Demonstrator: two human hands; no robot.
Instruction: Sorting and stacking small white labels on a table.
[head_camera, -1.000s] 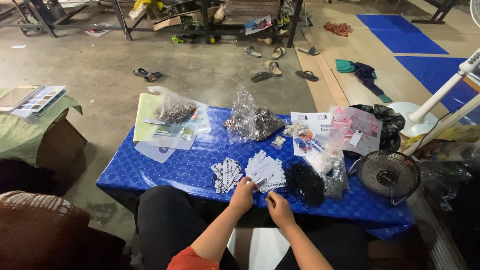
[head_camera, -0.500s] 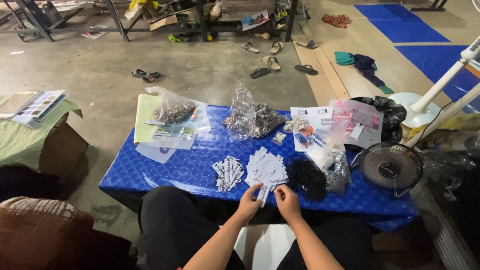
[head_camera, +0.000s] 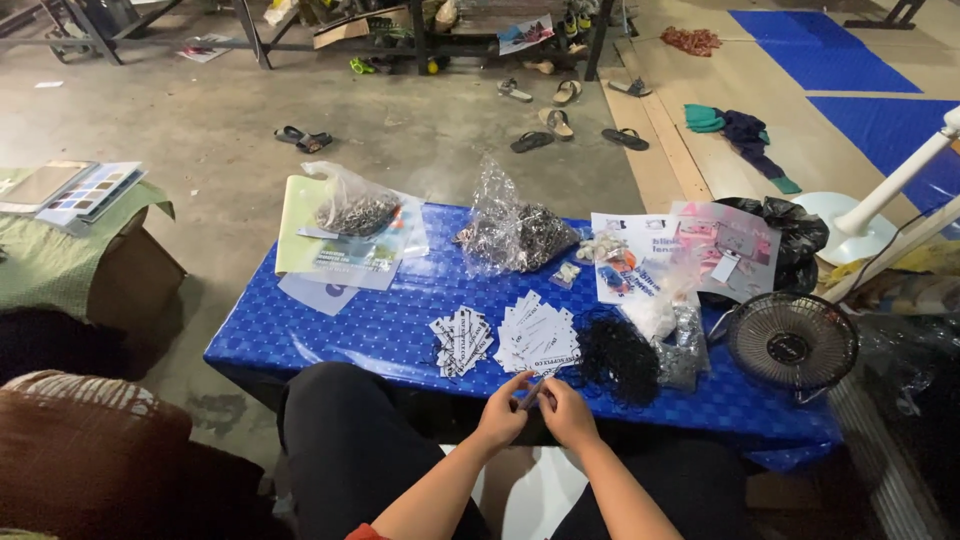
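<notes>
1. The left hand (head_camera: 503, 417) and right hand (head_camera: 565, 412) meet at the table (head_camera: 330, 335) edge, fingers pinched on a small thin thing (head_camera: 531, 396), too small to tell.
2. Just above lie flat white paper tags (head_camera: 538, 337), fanned out.
3. A black stringy heap (head_camera: 617, 357) sits beside them.
4. Crinkly clear bags (head_camera: 510, 230) hold small shiny bits.
5. The table cover is smooth, shiny blue.

Glossy blue plastic table cover (head_camera: 380, 330), embossed in small squares; crinkled clear plastic bags (head_camera: 510, 230) catching light, holding dull metallic bits; matt white paper tags (head_camera: 537, 335) in fanned stacks; tangled black cord (head_camera: 617, 357), matt and stringy; black wire-grille fan (head_camera: 792, 342), faintly shiny; rough grey concrete floor (head_camera: 400, 130); smooth printed paper sheets (head_camera: 335, 262).
</notes>
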